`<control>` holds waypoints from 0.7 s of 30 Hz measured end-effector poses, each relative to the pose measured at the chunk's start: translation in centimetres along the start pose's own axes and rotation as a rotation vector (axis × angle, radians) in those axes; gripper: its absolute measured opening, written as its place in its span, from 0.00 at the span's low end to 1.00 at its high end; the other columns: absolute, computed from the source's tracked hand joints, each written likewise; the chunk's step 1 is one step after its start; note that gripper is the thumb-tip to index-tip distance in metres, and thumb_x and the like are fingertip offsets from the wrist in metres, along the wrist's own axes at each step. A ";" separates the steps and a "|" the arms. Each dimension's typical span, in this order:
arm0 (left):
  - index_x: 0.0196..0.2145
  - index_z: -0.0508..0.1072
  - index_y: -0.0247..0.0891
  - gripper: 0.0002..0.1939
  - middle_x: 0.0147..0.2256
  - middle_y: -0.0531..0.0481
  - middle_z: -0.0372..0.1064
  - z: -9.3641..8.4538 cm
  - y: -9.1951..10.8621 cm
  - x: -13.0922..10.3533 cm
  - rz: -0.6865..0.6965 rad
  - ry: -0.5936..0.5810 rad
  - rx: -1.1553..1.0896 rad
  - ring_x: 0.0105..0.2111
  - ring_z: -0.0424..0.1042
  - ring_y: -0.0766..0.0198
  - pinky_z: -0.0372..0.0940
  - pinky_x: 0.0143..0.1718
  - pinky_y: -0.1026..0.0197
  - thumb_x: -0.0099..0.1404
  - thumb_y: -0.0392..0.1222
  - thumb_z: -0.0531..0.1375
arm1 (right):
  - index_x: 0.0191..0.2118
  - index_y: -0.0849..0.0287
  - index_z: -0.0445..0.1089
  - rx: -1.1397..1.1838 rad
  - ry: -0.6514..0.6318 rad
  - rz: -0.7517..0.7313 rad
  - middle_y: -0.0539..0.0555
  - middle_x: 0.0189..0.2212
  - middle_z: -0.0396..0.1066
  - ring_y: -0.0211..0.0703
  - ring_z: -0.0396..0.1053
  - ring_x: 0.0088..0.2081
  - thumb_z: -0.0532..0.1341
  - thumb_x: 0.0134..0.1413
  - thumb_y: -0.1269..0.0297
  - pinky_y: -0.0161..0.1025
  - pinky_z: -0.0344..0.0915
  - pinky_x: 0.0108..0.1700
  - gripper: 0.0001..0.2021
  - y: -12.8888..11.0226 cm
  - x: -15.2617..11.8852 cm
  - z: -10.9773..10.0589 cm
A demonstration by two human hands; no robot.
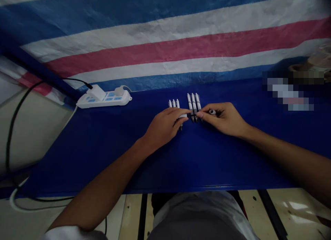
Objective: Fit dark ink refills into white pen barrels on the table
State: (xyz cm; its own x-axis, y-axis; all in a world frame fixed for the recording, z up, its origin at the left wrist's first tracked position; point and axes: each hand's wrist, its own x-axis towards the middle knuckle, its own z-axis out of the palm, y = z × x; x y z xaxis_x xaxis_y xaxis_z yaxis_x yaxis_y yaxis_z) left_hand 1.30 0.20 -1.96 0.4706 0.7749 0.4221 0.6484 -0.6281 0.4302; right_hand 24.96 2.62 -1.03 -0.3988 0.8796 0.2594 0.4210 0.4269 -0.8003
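My left hand (165,124) pinches a white pen part (183,115) with a dark tip pointing right. Facing it, my right hand (223,117) has thumb and forefinger closed at the dark end, and a white piece with a dark round end (212,112) shows among its fingers. Three white pens (193,103) lie side by side behind and between the hands. Three more white pens (173,103) lie to their left, partly covered by my left hand.
A white power strip (107,99) with plugs sits at the back left of the blue table (165,171). Behind the table hangs a striped sheet (165,50). A blurred-out item and a brownish object (310,67) are at the back right.
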 end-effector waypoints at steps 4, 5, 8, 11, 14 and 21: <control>0.54 0.76 0.41 0.14 0.47 0.48 0.80 -0.2 0.0 0.1 -0.025 0.009 -0.003 0.48 0.78 0.59 0.71 0.52 0.56 0.77 0.41 0.55 | 0.38 0.57 0.78 0.030 -0.008 -0.080 0.48 0.23 0.67 0.36 0.59 0.23 0.60 0.64 0.40 0.36 0.54 0.24 0.23 0.3 0.1 -0.5; 0.53 0.77 0.41 0.13 0.46 0.48 0.80 -0.3 -0.1 0.1 -0.037 0.010 0.001 0.48 0.78 0.59 0.71 0.52 0.56 0.77 0.40 0.55 | 0.39 0.57 0.77 0.040 0.015 -0.101 0.48 0.23 0.66 0.36 0.59 0.23 0.57 0.66 0.40 0.36 0.55 0.25 0.24 0.5 0.2 -0.8; 0.51 0.77 0.41 0.12 0.46 0.48 0.80 -0.6 -0.3 0.2 -0.064 -0.001 0.016 0.48 0.78 0.58 0.70 0.53 0.56 0.76 0.41 0.55 | 0.35 0.56 0.75 0.013 0.042 -0.099 0.48 0.22 0.65 0.36 0.59 0.23 0.58 0.66 0.42 0.36 0.56 0.25 0.22 0.7 0.4 -1.3; 0.51 0.77 0.42 0.12 0.47 0.49 0.80 -0.6 -0.4 0.2 -0.081 -0.013 0.024 0.48 0.78 0.58 0.70 0.52 0.56 0.76 0.41 0.56 | 0.34 0.56 0.78 -0.038 0.021 -0.082 0.50 0.24 0.73 0.38 0.65 0.24 0.65 0.62 0.49 0.36 0.60 0.25 0.15 0.7 0.3 -1.3; 0.51 0.77 0.41 0.12 0.46 0.49 0.80 -0.5 -0.4 0.1 -0.055 -0.011 0.027 0.48 0.78 0.58 0.70 0.51 0.57 0.76 0.41 0.56 | 0.37 0.54 0.82 -0.048 0.006 -0.103 0.53 0.31 0.81 0.43 0.74 0.30 0.67 0.59 0.54 0.38 0.67 0.30 0.10 0.5 0.3 -0.9; 0.53 0.75 0.42 0.12 0.45 0.49 0.81 -0.1 0.0 0.0 -0.008 -0.039 0.030 0.44 0.80 0.59 0.71 0.45 0.60 0.77 0.44 0.56 | 0.40 0.57 0.83 -0.018 -0.077 -0.154 0.55 0.36 0.82 0.45 0.78 0.34 0.67 0.59 0.56 0.39 0.71 0.35 0.12 0.4 0.2 -0.4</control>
State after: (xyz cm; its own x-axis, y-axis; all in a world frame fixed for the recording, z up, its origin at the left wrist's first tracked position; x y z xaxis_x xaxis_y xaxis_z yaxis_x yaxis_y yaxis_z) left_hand 1.24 0.20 -1.91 0.4874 0.7826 0.3872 0.6700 -0.6196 0.4089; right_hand 25.36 3.05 -1.11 -0.5210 0.7848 0.3356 0.3643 0.5601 -0.7441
